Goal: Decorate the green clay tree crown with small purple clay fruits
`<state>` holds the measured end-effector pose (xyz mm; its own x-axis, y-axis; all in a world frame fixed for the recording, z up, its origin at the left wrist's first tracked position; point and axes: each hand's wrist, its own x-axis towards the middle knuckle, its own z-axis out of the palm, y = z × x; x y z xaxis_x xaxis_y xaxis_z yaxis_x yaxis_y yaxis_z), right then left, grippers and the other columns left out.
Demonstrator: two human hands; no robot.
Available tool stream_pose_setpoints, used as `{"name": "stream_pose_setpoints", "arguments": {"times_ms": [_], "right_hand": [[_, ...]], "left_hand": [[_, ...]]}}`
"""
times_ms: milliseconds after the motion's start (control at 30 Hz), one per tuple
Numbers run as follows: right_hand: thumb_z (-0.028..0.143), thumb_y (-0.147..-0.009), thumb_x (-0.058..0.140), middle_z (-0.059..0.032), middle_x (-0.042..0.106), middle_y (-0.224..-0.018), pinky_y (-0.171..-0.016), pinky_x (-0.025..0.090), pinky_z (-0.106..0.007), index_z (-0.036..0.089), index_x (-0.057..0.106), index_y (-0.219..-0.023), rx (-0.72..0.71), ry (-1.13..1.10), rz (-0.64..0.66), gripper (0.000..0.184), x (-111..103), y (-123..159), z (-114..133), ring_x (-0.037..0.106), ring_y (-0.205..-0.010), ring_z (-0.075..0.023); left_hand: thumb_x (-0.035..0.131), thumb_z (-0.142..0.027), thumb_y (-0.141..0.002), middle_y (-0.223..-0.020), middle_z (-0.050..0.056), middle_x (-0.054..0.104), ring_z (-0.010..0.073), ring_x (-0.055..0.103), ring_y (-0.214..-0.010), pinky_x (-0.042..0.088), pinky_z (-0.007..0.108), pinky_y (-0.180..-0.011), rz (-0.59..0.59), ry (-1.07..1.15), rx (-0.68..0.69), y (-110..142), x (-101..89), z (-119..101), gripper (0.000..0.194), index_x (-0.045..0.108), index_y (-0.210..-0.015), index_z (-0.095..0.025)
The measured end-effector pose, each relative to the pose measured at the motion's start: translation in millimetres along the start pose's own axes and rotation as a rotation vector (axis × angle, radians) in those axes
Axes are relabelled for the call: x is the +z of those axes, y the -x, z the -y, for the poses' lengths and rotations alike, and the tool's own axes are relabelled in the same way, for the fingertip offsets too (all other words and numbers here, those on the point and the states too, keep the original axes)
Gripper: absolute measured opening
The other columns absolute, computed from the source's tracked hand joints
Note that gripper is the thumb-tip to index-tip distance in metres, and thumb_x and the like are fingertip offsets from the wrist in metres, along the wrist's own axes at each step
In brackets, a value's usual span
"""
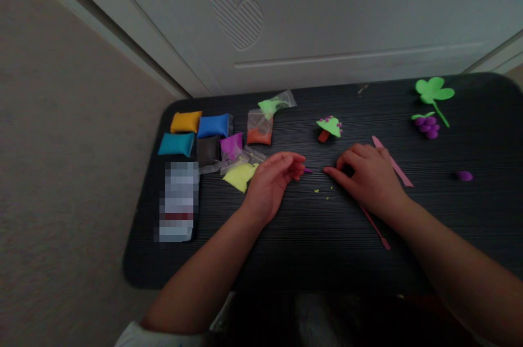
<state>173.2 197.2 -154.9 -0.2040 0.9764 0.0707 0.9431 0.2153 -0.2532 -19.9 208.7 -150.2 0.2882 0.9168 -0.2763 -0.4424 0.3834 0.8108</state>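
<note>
My left hand point(273, 179) rests on the dark table point(286, 243) with its fingers curled together, pinching a small purple bit of clay point(307, 171) at the fingertips. My right hand point(368, 172) lies just to the right, fingers bent, index finger stretched toward the purple bit; I cannot make out anything in it. A green clay mushroom point(330, 127) with purple dots and a red stem sits just beyond both hands. Tiny yellow-green crumbs point(322, 192) lie between the hands.
Clay packets lie at the left: orange point(186, 121), blue point(214, 125), teal point(176, 144), dark point(208, 150), purple point(231, 145), yellow point(240, 176), red point(259, 129), green point(273, 104). Pink tools point(398, 170) point(376, 230) lie near my right hand. Clay grapes point(427, 126), a green leaf point(433, 91), a purple lump point(464, 175) sit far right.
</note>
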Motion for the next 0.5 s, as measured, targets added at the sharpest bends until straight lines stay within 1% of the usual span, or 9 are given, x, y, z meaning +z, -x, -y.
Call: {"name": "stream_pose_setpoints", "arguments": {"times_ms": [167,267,400,500], "right_hand": [[0.042,-0.081,0.047,-0.0012,0.058,-0.08,-0.081,0.03,-0.037,0.022,0.056,-0.074,0.056,-0.064,-0.049,0.023,-2,-3,-11,0.053,-0.084,-0.0195],[0.037,-0.084,0.043,-0.0006,0.06,-0.082,-0.082,0.031,-0.037,0.022,0.058,-0.078,0.066,-0.121,-0.045,0.021,-5,-3,-13,0.054,-0.084,-0.018],[0.039,-0.079,0.051,0.0007,0.061,-0.087,-0.086,0.029,-0.039,0.024,0.059,-0.083,-0.001,-0.15,0.024,0.017,-9,-1,-9,0.055,-0.088,-0.0181],[0.038,-0.077,0.054,0.0,0.061,-0.09,-0.084,0.032,-0.038,0.024,0.059,-0.086,-0.053,-0.154,0.07,0.017,-10,0,-7,0.055,-0.089,-0.0186]], "left_hand": [[0.05,-0.023,-0.077,-0.072,0.003,0.06,0.0111,0.053,-0.071,0.039,0.024,-0.065,0.008,-0.004,0.0,-1,-0.6,1,0.017,0.066,-0.079,-0.015],[0.05,-0.023,-0.078,-0.072,0.004,0.06,0.011,0.053,-0.07,0.039,0.024,-0.065,0.012,-0.009,0.001,0,-0.9,0,0.017,0.065,-0.079,-0.014],[0.05,-0.023,-0.078,-0.072,0.003,0.059,0.0108,0.053,-0.071,0.039,0.024,-0.065,0.017,-0.009,0.001,1,-0.7,0,0.017,0.065,-0.078,-0.014],[0.052,-0.023,-0.077,-0.072,0.003,0.06,0.0109,0.053,-0.07,0.039,0.024,-0.065,0.017,-0.01,-0.005,1,-0.2,-1,0.016,0.065,-0.078,-0.015]]}}
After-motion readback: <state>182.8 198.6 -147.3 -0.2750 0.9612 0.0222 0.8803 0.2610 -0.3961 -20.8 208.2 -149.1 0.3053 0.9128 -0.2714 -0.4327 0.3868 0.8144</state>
